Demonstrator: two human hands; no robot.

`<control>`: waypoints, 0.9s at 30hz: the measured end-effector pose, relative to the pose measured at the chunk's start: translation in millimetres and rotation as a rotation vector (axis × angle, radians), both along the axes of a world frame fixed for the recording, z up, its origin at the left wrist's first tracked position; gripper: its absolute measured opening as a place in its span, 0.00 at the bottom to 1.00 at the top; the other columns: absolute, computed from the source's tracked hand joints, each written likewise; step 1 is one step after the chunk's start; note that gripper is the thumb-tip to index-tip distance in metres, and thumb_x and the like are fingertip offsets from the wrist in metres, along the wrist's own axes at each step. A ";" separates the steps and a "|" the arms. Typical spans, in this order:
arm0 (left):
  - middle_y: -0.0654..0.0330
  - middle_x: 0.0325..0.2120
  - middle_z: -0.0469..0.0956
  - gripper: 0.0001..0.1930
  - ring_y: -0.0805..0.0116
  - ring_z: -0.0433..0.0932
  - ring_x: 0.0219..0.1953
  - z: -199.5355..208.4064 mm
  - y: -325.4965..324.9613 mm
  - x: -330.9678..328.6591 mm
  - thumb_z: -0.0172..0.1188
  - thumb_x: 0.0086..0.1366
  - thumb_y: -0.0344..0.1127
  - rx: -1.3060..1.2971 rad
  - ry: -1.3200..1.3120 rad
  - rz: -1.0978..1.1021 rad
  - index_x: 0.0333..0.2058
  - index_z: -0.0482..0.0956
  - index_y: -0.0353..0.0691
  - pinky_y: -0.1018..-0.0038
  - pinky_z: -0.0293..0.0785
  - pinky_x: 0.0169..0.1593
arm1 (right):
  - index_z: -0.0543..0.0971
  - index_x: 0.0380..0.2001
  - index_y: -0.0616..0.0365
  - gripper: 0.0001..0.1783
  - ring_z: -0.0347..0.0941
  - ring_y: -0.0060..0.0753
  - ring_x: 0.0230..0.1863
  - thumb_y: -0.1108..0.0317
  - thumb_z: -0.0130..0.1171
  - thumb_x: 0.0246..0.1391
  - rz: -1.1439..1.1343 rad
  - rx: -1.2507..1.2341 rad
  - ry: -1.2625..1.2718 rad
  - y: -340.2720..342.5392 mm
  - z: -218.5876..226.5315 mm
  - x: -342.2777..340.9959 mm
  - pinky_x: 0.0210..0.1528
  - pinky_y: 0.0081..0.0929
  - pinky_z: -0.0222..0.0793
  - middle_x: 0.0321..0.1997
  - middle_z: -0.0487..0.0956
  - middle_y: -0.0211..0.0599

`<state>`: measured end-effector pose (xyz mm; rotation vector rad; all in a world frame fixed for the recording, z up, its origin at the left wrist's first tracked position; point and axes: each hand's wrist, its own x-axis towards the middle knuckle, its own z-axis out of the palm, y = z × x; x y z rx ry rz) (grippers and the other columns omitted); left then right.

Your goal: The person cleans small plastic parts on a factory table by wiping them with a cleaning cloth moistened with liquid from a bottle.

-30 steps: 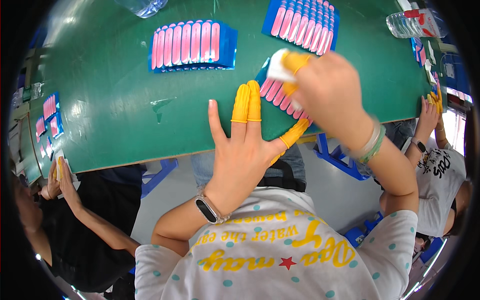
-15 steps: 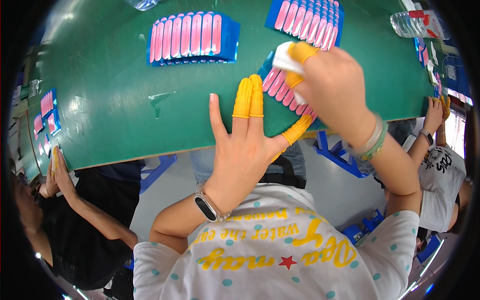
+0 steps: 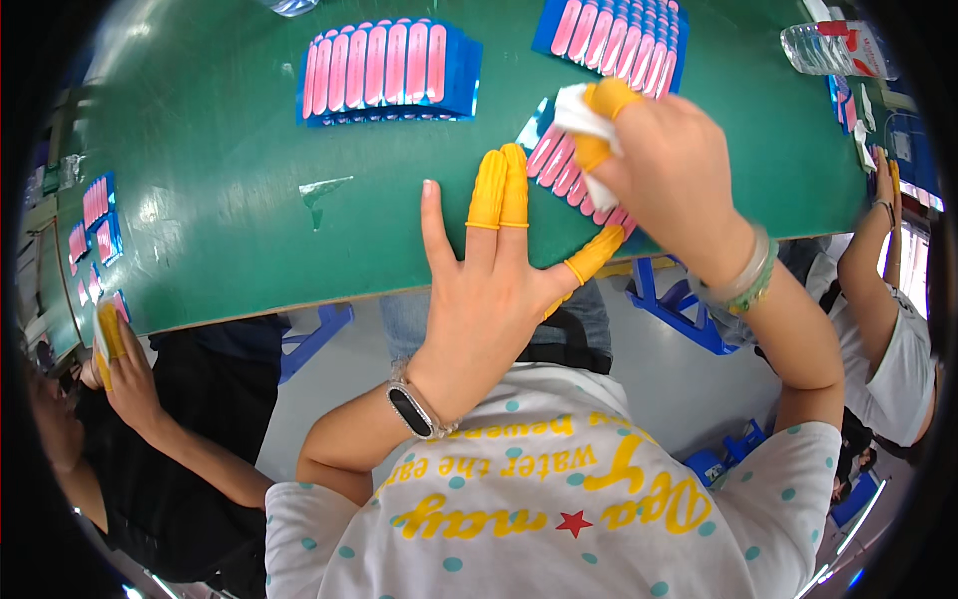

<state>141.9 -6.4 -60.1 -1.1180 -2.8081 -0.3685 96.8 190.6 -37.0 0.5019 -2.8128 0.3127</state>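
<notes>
Green table fills most of the upper view. On it, a blue-backed sheet of pink strips lies slanted at about 1 o'clock from view centre, partly covered. From that sheet, a wide pile of similar ones sits at 10 o'clock, a slanted pile just past 12; both untouched.

Change over the last second: right hand shifts slightly toward 3 o'clock, taking the white cloth with it; more of the sheet's shiny 11 o'clock corner shows. Left hand stays put at the sheet's 7 o'clock side. Likely meaning: a rubbing stroke is midway, sheet kept still, strips under the cloth not finished.

Grip, left: palm down, spread wide, holding nothing; two covered fingers lie together on the table, thumb out at 2 o'clock, seemingly pressing the sheet's near corner. Grip, right: closed, covered fingertips pinching the bunched cloth, its lower end against the strips. Pressure: can't tell. Yellow finger covers on both hands; one left finger visibly bare.
</notes>
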 end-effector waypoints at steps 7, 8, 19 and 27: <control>0.36 0.61 0.61 0.31 0.44 0.59 0.67 -2.2 -2.1 5.2 0.66 0.53 0.51 -0.043 0.007 -0.009 0.57 0.72 0.83 0.32 0.46 0.65 | 0.80 0.38 0.58 0.21 0.73 0.44 0.25 0.63 0.71 0.39 0.048 0.037 0.012 -3.7 -2.9 10.9 0.30 0.37 0.70 0.23 0.76 0.37; 0.35 0.61 0.61 0.32 0.43 0.58 0.67 -1.3 -0.2 2.0 0.67 0.52 0.51 -0.042 0.004 -0.009 0.58 0.71 0.84 0.32 0.46 0.65 | 0.80 0.39 0.57 0.20 0.74 0.43 0.25 0.62 0.71 0.41 -0.028 0.077 0.029 5.4 4.6 1.3 0.28 0.36 0.70 0.23 0.77 0.37; 0.34 0.66 0.53 0.34 0.37 0.53 0.68 7.1 -0.6 -1.1 0.72 0.48 0.52 0.074 -0.106 -0.011 0.57 0.74 0.78 0.33 0.42 0.66 | 0.74 0.52 0.67 0.19 0.75 0.18 0.31 0.67 0.59 0.62 -0.559 -1.276 -0.208 57.2 -2.7 30.0 0.29 0.12 0.68 0.36 0.79 0.31; 0.44 0.63 0.63 0.35 0.49 0.59 0.67 71.1 -56.6 -89.8 0.71 0.57 0.39 0.832 0.225 0.122 0.60 0.66 0.36 0.51 0.54 0.68 | 0.71 0.56 0.66 0.22 0.73 0.24 0.30 0.72 0.59 0.60 -0.293 -1.787 -0.214 51.9 1.7 52.1 0.32 0.21 0.67 0.42 0.79 0.36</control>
